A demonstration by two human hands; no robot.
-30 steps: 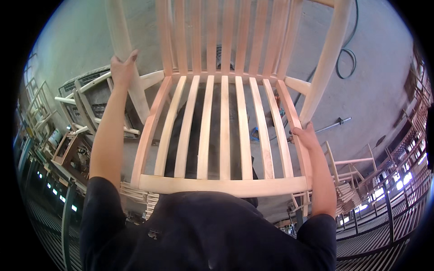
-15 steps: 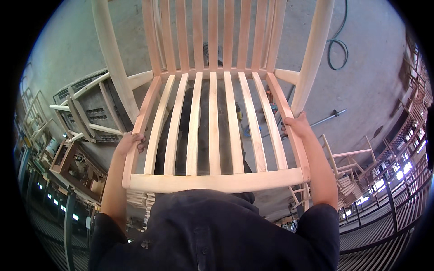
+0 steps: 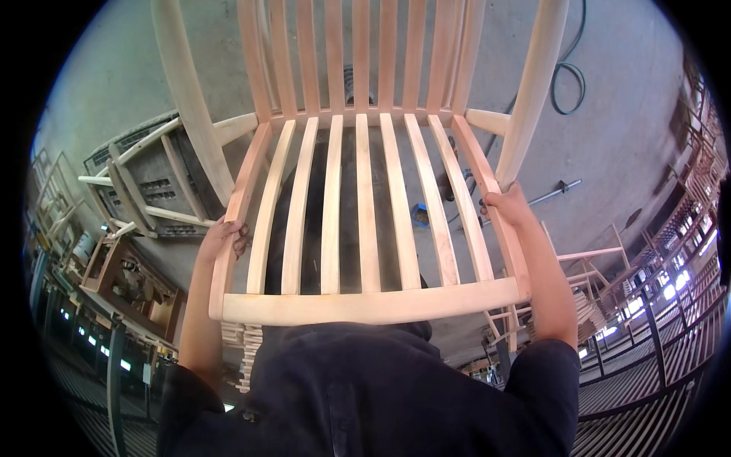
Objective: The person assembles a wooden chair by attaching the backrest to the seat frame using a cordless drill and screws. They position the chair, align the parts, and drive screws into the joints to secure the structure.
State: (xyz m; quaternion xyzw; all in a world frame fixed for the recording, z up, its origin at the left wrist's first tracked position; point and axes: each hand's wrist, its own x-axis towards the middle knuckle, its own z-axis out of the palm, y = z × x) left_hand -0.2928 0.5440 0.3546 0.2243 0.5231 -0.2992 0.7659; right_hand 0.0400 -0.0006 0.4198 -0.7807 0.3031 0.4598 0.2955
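An unfinished wooden chair frame with a slatted seat and slatted back is held up in front of my body. My left hand wraps round the left side rail of the seat, its fingers curled to the inner side. On the opposite rail, my right hand grips just below the foot of the right arm post. The front rail lies close to my dark shirt. Pale lengthwise slats span the seat, and the top of the backrest runs out of view.
On the floor at left lies a dark pallet-like board with wooden frame pieces. Below it stands a brown wooden box. A metal bar clamp and a green hose lie at right. More chair frames stand beyond.
The chair's right side has risen slightly and shifted a little right with my right hand. Both hands keep their hold. A blue item on the floor now shows between the slats.
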